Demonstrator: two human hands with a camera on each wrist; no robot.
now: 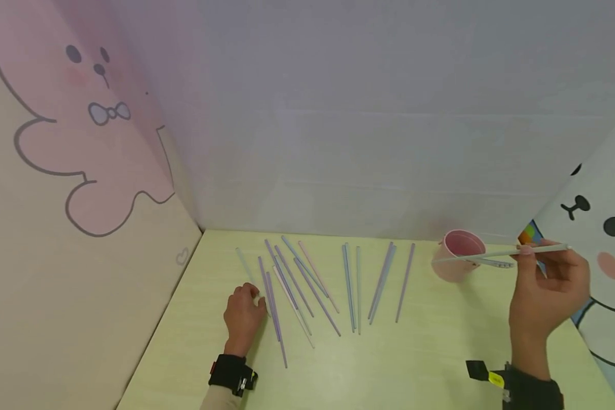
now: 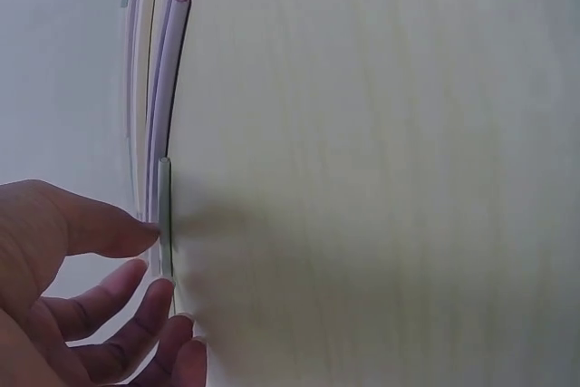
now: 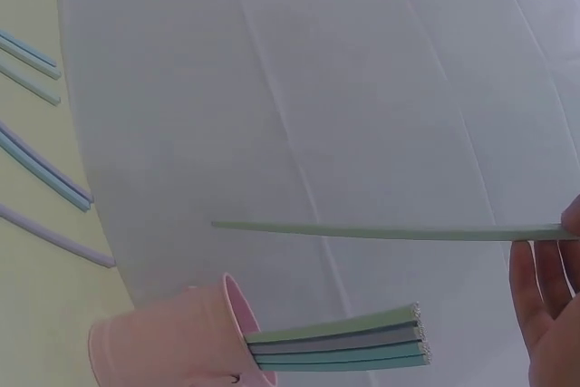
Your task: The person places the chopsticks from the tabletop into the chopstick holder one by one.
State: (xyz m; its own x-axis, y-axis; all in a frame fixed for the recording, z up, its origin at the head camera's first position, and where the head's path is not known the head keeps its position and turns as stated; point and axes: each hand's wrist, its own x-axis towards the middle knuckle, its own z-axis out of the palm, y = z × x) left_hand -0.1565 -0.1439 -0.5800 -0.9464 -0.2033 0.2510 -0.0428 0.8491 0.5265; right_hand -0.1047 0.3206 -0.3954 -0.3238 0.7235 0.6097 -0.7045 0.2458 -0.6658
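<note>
My right hand [image 1: 550, 287] pinches a pale green straw [image 3: 399, 232] near one end and holds it raised, roughly level, its other end in front of the pink bucket [image 1: 447, 272] in the head view. Several straws [image 3: 335, 342] in green, grey and teal stick out of that bucket. At the left of the table, my left hand [image 1: 242, 316] rests beside another pale green straw [image 2: 165, 197]. Its thumb tip meets that straw in the left wrist view, with the fingertips spread apart lower down. Whether they grip it is unclear.
Several purple, blue, pink and white straws lie loose across the table [image 1: 389, 364], one of them a purple straw [image 1: 405, 283] nearest the bucket. A pale wall covering [image 1: 364, 142] rises behind, and printed panels flank both sides.
</note>
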